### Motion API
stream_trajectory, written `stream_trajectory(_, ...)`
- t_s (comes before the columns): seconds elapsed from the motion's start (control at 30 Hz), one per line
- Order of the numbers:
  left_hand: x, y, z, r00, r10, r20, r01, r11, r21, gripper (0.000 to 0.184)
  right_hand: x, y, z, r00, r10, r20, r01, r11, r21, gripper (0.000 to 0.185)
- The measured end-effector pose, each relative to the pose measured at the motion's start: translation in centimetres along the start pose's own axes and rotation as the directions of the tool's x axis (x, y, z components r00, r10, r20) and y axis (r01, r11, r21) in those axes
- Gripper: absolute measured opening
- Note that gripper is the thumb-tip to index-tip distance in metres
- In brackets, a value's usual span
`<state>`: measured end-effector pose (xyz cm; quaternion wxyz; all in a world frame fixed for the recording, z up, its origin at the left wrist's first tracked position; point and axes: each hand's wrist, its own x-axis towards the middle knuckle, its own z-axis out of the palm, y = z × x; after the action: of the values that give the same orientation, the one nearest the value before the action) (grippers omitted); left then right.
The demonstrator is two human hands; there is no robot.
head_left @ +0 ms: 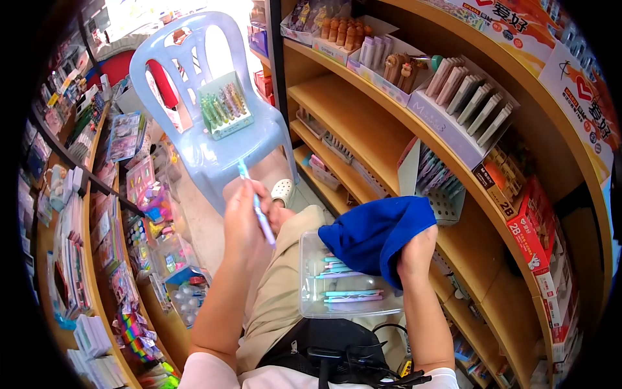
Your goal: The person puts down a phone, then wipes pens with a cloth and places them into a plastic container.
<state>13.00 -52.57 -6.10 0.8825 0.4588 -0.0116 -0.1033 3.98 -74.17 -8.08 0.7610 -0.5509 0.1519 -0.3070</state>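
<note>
as i look down the aisle, wooden shelving (350, 123) runs along the right of the clear bin (310, 288), with boxed stationery lined up on an upper level. beyond the bin and off to its left stands a pale blue plastic chair (227, 152). a deep blue cloth (382, 236) hangs over the bin's far right part, bunched up. on the chair, well past the bin, sits a box of pens (227, 110). the right hand (416, 253), at the bin's right side, has the cloth gripped. the left hand (246, 214), out ahead of the bin's left edge, is closed around one slim pen (264, 223), blue and lilac. similar pens (353, 296) lie inside the bin in two groups, one partly under the cloth.
</note>
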Motion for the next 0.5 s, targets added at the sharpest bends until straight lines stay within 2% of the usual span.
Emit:
stream_trajectory(0.07,-0.8,-1.4,0.8,0.993,-0.083,0.083,0.085,0.996,-0.032,0.035,0.2,-0.2,-0.4,0.999,-0.047,0.01,0.047,0.999,-0.021,0.014)
stream_trajectory(0.1,-1.1,-2.0,1.0,0.985,-0.122,0.123,0.129,0.991,-0.047,0.036,0.4,0.0,-0.9,0.997,-0.06,-0.058,0.058,0.998,-0.024,0.013)
stream_trajectory(0.2,-1.5,-3.6,1.4,0.887,-0.32,0.333,0.37,0.924,-0.097,0.039,1.1,-1.2,-1.7,0.986,-0.054,-0.159,0.046,0.997,-0.056,0.014)
stream_trajectory(0.23,-1.5,-4.0,1.5,0.867,-0.345,0.36,0.406,0.908,-0.107,0.037,1.5,-1.2,-2.0,0.978,-0.152,-0.141,0.144,0.988,-0.064,0.016)
stream_trajectory(0.3,-1.7,-4.8,1.9,0.822,-0.391,0.415,0.477,0.87,-0.124,0.031,1.6,-2.5,-2.1,0.989,-0.117,-0.092,0.112,0.992,-0.051,0.017)
stream_trajectory(0.37,-2.2,-5.9,2.8,0.862,-0.372,0.344,0.425,0.901,-0.093,0.023,1.5,-3.7,-1.6,0.99,-0.102,-0.098,0.097,0.994,-0.054,0.017)
stream_trajectory(0.4,-2.6,-6.4,3.0,0.881,-0.36,0.307,0.4,0.914,-0.075,0.019,1.5,-3.6,-1.9,0.997,-0.082,-0.012,0.08,0.989,-0.123,0.017)
stream_trajectory(0.43,-2.7,-7.2,2.6,0.885,-0.299,0.358,0.344,0.936,-0.069,0.012,1.5,-3.3,-2.3,0.996,-0.054,0.073,0.068,0.979,-0.193,0.017)
stream_trajectory(0.47,-2.8,-7.6,2.4,0.872,-0.315,0.375,0.357,0.933,-0.045,0.015,1.6,-3.1,-2.6,0.988,-0.02,0.155,0.06,0.963,-0.262,0.016)
stream_trajectory(0.5,-2.8,-7.8,2.2,0.859,-0.332,0.391,0.368,0.93,-0.02,0.018,1.6,-3.0,-2.6,0.935,0.005,0.354,0.139,0.914,-0.382,0.015)
